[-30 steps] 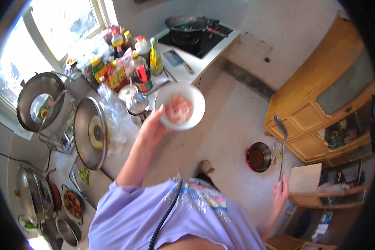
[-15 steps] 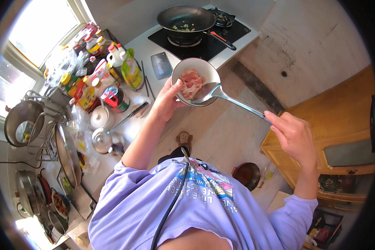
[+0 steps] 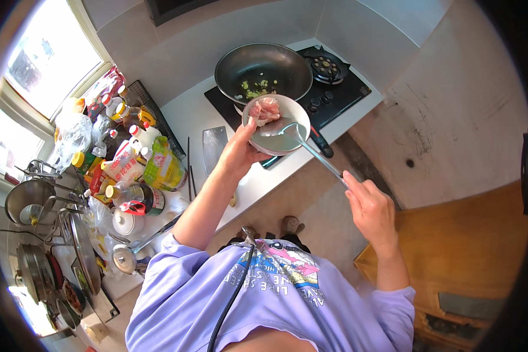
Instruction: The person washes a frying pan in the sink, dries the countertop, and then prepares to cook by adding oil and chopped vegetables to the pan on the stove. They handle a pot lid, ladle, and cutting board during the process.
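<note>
A: Where's your one view looking from?
B: Your head, facing steeply down over your chest; the desk [image 3: 188, 117] and wok [image 3: 264, 70] lie close ahead, the floor [image 3: 311, 205] below, and edges bend at the rim.

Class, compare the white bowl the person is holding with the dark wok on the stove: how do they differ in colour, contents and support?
The white bowl is pale and small; the wok is dark and clearly wider. The bowl holds pink raw meat, while the wok holds a few chopped green bits. The bowl is held up by the left hand and tilted; the wok sits level on the stove. Both are round, open vessels holding food.
</note>
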`<state>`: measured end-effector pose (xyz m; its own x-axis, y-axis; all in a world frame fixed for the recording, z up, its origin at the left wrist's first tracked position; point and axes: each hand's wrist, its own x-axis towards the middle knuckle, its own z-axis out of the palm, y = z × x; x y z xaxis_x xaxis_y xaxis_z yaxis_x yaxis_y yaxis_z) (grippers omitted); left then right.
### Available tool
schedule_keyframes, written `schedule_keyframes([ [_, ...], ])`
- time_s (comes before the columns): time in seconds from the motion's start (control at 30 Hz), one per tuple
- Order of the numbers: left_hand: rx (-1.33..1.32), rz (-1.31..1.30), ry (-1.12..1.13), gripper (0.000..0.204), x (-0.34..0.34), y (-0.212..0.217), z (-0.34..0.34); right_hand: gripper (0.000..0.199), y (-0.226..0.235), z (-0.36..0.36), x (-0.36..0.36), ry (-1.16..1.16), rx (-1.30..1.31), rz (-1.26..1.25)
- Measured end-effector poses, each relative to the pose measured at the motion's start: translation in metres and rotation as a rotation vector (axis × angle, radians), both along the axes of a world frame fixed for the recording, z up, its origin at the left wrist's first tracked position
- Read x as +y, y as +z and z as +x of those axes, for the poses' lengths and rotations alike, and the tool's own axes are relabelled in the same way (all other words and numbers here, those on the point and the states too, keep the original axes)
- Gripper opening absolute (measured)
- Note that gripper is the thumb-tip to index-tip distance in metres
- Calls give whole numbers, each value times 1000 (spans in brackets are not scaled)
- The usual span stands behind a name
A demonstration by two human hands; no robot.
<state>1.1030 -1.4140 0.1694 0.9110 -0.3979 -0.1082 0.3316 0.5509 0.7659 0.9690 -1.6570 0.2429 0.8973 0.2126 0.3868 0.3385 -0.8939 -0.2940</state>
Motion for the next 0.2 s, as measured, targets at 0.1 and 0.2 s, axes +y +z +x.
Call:
schedule_keyframes([
  [0.1, 46, 41, -3, 52, -13, -3, 47, 33, -1, 52, -23, 51, 3, 1],
  [0.2, 139, 164, 28, 60, -26, -6, 94, 32, -2, 102, -42, 106, -20, -19],
])
